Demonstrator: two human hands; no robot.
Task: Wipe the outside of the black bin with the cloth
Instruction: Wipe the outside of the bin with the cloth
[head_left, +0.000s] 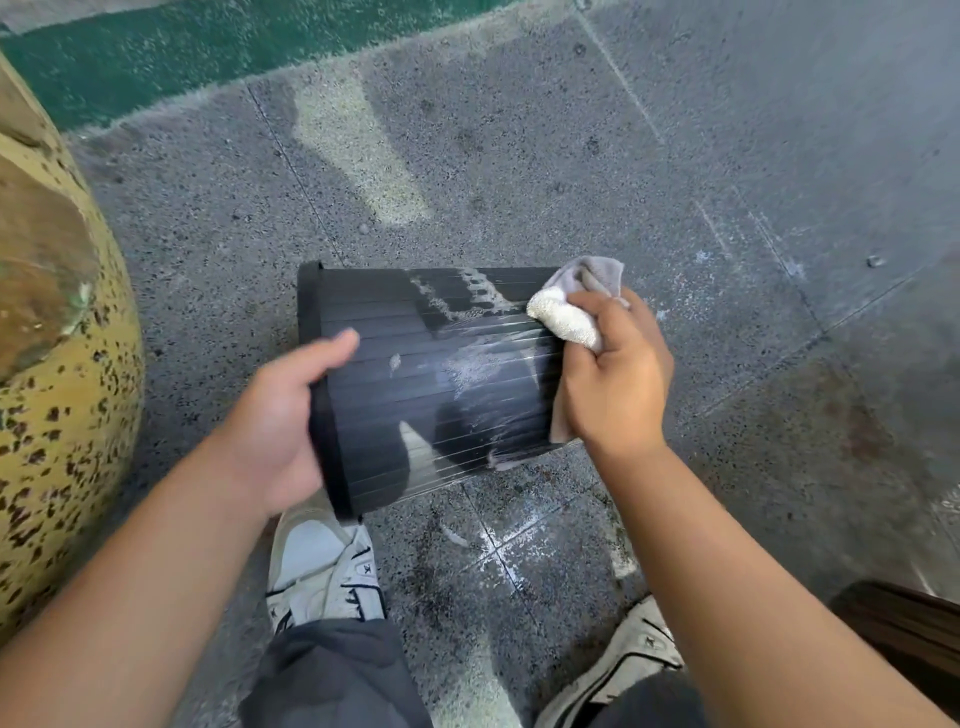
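Observation:
The black ribbed bin (415, 379) is held on its side above the floor, rim to the left, base to the right. Wet soapy streaks cover its upper and right wall. My left hand (280, 421) grips the rim, thumb lying on the outer wall. My right hand (613, 369) is shut on a grey and white cloth (566, 312), pressed against the bin's wall near the base. Part of the cloth hangs down behind the base end.
A large yellow speckled pot (57, 395) bulges in at the left. My two white shoes (322, 566) stand on the grey stone floor (519, 156) below the bin. A dark brown object (904, 629) sits at the lower right. A green strip (208, 47) runs along the top.

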